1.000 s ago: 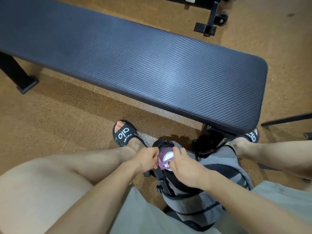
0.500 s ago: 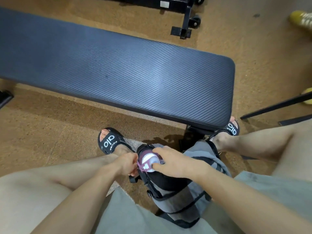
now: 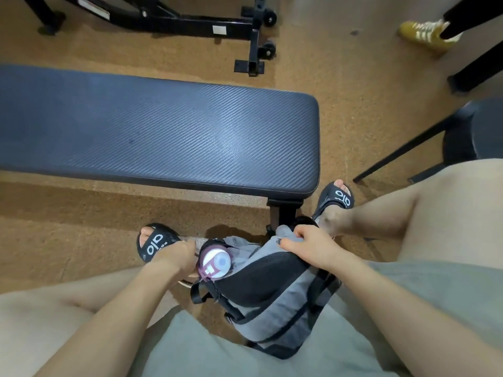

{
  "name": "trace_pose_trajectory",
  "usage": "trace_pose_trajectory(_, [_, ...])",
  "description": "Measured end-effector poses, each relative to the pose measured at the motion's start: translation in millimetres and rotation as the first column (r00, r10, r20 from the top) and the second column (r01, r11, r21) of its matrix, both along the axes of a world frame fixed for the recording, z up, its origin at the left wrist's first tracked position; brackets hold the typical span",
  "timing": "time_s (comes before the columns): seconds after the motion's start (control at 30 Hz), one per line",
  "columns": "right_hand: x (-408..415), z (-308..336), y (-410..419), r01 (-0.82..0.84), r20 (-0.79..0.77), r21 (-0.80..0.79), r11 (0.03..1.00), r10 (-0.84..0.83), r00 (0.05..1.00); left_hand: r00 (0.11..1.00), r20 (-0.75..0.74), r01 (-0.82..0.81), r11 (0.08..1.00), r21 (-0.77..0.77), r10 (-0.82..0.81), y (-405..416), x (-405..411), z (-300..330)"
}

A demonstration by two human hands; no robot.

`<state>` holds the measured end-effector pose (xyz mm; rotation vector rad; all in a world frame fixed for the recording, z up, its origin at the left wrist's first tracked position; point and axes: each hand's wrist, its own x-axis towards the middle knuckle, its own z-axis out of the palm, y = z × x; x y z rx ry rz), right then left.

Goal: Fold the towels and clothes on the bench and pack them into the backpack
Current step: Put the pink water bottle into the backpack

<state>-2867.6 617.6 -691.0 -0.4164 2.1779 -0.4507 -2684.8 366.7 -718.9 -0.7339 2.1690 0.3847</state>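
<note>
The fingers of the right hand (image 3: 313,247) are curled and pinch the grey fabric at the top edge of the backpack (image 3: 275,300), thumb pressed against the cloth. The left hand (image 3: 175,255) reaches down beside the bag's left side pocket; its fingers bend downward out of sight, so whether they grip anything cannot be told.

The backpack stands on the floor between the person's legs, just in front of the near end of the bench (image 3: 163,140). It is grey with a black mesh back panel and black straps. In its left side pocket sits one bottle (image 3: 215,263), upright, with a white lid and a maroon collar; the lid shows above the pocket's rim. What lies inside the main compartment is hidden by the fabric.

The bench is a long padded one with a dark, ribbed cover, and its black leg shows under the near end, touching the bag's far side. The floor (image 3: 68,213) is brown and speckled, like cork or rubber matting. Beyond the bench lies a black metal frame (image 3: 190,20) with small wheels. A dark chair (image 3: 462,137) stands at the right, near the person's right knee.

Two black sandals: a left one (image 3: 153,244) near the left hand, a right one (image 3: 339,198) beside the bench end. One yellow shoe (image 3: 424,32) of another person shows at the top right.
</note>
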Motion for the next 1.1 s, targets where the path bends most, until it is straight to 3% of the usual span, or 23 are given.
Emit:
trace_pose_trajectory(0.07, [18.5, 16.9, -0.3, -0.026, -0.059, -0.065, 0.998, 0.023, 0.998, 0.97, -0.243, -0.007, 1.0, 0.009, 0.008, 3.3, -13.4, 15.4])
trace_pose_trajectory(0.13, [40.4, 30.3, -1.3, -0.054, -0.103, -0.138, 0.989, 0.04, 0.994, 0.885, -0.415, -0.077, 0.944, 0.321, 0.213, 18.4, -33.0, 36.7])
trace_pose_trajectory(0.2, [55.4, 40.8, -2.9, -0.051, -0.117, -0.225, 0.973, 0.025, 0.993, 0.887, -0.293, -0.098, 0.765, 0.637, 0.357, 43.3, -54.4, 56.4])
trace_pose_trajectory(0.23, [58.8, 44.3, -2.3, -0.034, -0.106, -0.26, 0.965, 0.007, 0.994, 0.916, -0.229, -0.084, 0.716, 0.693, 0.33, 56.0, -63.7, 61.7])
trace_pose_trajectory(0.33, [58.1, 52.0, 1.4, 0.019, -0.01, -0.309, 0.951, -0.023, 1.0, 0.958, -0.213, 0.004, 0.738, 0.675, 0.19, 81.0, -82.1, 60.9])
trace_pose_trajectory(0.47, [39.7, 53.0, 13.3, 0.118, 0.184, -0.301, 0.946, -0.064, 0.981, 0.945, -0.268, 0.034, 0.762, 0.646, 0.185, 85.7, -83.5, 60.4])
trace_pose_trajectory(0.53, [25.1, 43.1, 29.1, 0.265, 0.18, -0.248, 0.932, -0.224, 0.958, 0.929, -0.302, 0.039, 0.752, 0.658, 0.215, 80.7, -77.3, 63.1])
trace_pose_trajectory(0.6, [12.3, 24.5, 49.9, 0.363, 0.054, -0.104, 0.926, -0.359, 0.932, 0.905, -0.321, 0.025, 0.717, 0.696, 0.281, 75.7, -70.4, 71.2])
trace_pose_trajectory(0.67, [8.4, 6.2, 64.3, 0.356, 0.04, 0.127, 0.926, -0.363, 0.931, 0.869, -0.333, 0.007, 0.662, 0.749, 0.367, 73.5, -65.7, 83.7])
trace_pose_trajectory(0.73, [12.7, -7.8, 65.0, 0.296, 0.201, 0.235, 0.926, -0.344, 0.917, 0.829, -0.327, -0.028, 0.617, 0.786, 0.453, 71.6, -63.2, 96.2])
trace_pose_trajectory(0.83, [19.6, -10.2, 64.2, 0.229, 0.343, 0.267, 0.936, -0.315, 0.885, 0.792, -0.321, -0.081, 0.611, 0.787, 0.519, 64.7, -57.8, 110.7])
trace_pose_trajectory(1.1, [20.3, -14.7, 64.3, 0.167, 0.298, 0.261, 0.951, -0.244, 0.923, 0.846, -0.317, -0.082, 0.692, 0.717, 0.429, 58.2, -46.5, 126.6])
